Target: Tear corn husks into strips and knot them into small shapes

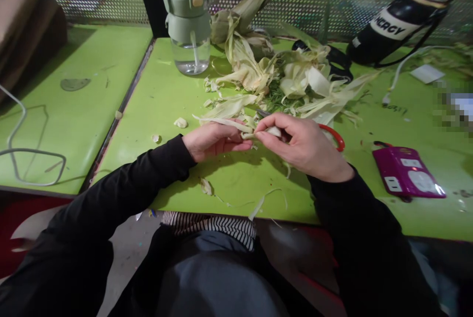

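Two pinches on pale corn-husk strips (229,123)

Clock set on the husk strips, mid-view, just above the green table (125,132). Left hand (218,142), 9 o'clock: palm up, fingers curled, strips gripped near the thumb. Right hand (306,142), 3 o'clock: thumb and index pinched on the same strips; other fingers mostly hidden.

Risks, my reading: thin fibre may split if the pinches pull apart too hard, or slip out if either loosens. Orange handle loop (337,135), probably scissors, lies close by the right wrist; a sweep of that sleeve could shove it. Loose strip (261,204) at 6 reaches the table edge and could drop if brushed. Husk pile (258,73), 12 to 1, is a loose tangle; reaching across might scatter it.

Writing: black bottle (395,26) at 2 shows "NERGY" on a white band; smaller label illegible. Faint table scrawl between 2 and 3, unreadable. Purple socket block (410,171), toward 4: no brand legible. Water tumbler (191,48), 11: none seen.
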The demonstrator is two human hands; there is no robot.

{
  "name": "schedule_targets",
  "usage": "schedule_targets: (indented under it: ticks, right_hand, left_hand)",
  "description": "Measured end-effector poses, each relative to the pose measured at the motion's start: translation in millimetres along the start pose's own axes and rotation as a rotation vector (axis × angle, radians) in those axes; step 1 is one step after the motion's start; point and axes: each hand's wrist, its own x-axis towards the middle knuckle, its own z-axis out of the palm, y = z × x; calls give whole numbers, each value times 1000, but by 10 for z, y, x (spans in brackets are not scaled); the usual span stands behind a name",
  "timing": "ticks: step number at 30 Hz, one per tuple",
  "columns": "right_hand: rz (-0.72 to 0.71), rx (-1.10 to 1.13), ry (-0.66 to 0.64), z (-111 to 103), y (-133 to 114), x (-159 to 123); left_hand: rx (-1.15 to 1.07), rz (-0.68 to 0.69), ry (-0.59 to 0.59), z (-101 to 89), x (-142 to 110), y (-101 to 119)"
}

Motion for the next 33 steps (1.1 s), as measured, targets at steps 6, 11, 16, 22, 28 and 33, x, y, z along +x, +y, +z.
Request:
schedule_targets:
  ticks: [6, 11, 16, 22, 28, 33]
  right_hand:
    - [23, -58, 36, 29, 7, -8]
    - [-80, -247, 119, 86, 19, -34]
    - [-224, -389, 115, 97, 45, -50]
    - [-248, -339, 15, 39, -1, -55]
    - [-241, -387, 67, 96, 26, -63]
    - [-294, -540, 79, 147, 52, -78]
  left_hand:
    - [1, 47, 10, 10, -3, -34]
    - [11, 59, -9, -18, 3, -67]
    - [24, 60, -18, -42, 20, -91]
    - [20, 87, -9, -21, 16, -94]
    - [27, 96, 5, 12, 0, -86]
    - [89, 108, -9, -8, 7, -96]
